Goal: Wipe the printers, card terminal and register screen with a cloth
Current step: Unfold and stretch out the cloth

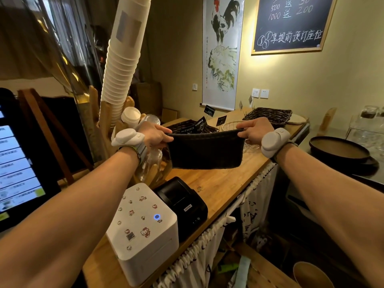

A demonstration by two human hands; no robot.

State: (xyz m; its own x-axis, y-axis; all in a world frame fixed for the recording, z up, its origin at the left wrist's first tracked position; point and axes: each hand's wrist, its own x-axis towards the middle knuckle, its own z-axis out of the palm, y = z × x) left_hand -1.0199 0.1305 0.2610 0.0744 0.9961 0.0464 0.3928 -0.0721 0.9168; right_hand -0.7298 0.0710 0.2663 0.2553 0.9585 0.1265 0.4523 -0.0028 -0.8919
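The room is dim and warm-toned. A lit register screen (pixel 14 163) glows bluish far left of the fingers, its text smeared. Above and right of the fingers, light pools under a chalkboard (pixel 291 23) (its writing stays readable). Wide-angle bending stretches the edges; the floor below lies in shadow.

A wooden counter (pixel 218 183) is seen running from the lower left toward the upper right of the frame. At its near end a white stickered printer (pixel 143 231) is set, with a black printer (pixel 182 204) touching its right side. Farther back, dark wicker baskets (pixel 268 116) and what may be a wire basket (pixel 230 126) are placed.
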